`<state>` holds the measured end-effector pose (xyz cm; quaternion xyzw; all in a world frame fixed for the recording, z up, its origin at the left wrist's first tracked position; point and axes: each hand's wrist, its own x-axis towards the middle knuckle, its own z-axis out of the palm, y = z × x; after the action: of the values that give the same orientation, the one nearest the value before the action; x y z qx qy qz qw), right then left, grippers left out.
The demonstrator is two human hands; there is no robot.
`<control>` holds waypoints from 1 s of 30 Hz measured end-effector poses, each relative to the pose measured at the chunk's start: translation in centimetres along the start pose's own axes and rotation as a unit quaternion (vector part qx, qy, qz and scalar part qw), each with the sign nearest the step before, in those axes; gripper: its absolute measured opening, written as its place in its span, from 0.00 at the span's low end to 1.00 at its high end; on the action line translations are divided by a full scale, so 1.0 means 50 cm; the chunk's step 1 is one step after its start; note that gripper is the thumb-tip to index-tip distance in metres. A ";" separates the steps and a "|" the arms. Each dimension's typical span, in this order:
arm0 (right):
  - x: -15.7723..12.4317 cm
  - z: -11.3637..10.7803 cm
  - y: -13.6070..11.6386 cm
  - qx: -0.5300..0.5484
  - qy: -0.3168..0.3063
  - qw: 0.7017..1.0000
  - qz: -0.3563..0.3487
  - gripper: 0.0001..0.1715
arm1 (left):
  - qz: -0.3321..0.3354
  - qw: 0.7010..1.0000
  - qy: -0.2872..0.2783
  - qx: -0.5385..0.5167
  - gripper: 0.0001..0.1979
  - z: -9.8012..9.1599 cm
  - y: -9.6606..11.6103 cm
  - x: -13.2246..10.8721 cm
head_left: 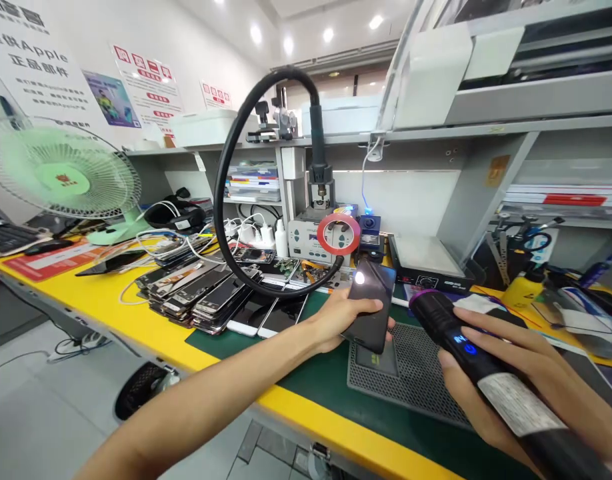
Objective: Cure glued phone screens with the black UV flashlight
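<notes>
A dark smartphone (367, 317) is tilted up in my left hand (336, 321), the thumb lying across its face and fingertips showing at its right edge. A bright spot shines near the phone's top left corner. My right hand (531, 373) is wrapped round a black flashlight (486, 370) with a white label and glowing blue marks. The flashlight's purple-rimmed head points left, towards the phone. Beneath the phone lies a grey perforated mat (421, 373), with another flat dark piece (379, 359) on it, partly hidden by the phone.
Stacks of phone parts (206, 293) cover the left of the yellow bench (226, 373). A thick black hose (223, 173) loops down from a grey station (306, 237). Red tape (339, 233) stands before it. A flat heating plate (426, 257) sits behind; a fan (61, 177) stands far left.
</notes>
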<state>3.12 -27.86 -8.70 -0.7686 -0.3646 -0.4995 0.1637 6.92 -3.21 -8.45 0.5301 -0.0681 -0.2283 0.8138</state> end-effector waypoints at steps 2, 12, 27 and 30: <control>0.012 0.000 -0.006 0.007 0.028 1.000 -0.001 0.26 | -0.005 1.000 0.018 0.009 0.19 0.009 0.006 -0.033; 0.030 0.021 -0.046 0.076 0.133 0.988 0.007 0.19 | -0.111 0.965 0.207 0.120 0.18 -0.021 0.024 -0.237; 0.017 0.020 -0.049 0.125 0.112 0.986 0.002 0.22 | 0.000 0.628 0.227 0.744 0.34 -0.030 0.029 -0.157; 0.022 0.015 -0.054 0.117 0.120 0.986 -0.006 0.19 | -0.032 0.500 0.195 0.843 0.33 -0.023 0.026 -0.144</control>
<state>1.92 -25.12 -8.39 -0.6766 -0.4030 -0.5429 0.2917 1.34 1.39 -6.84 0.9979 -0.0506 0.0210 -0.0344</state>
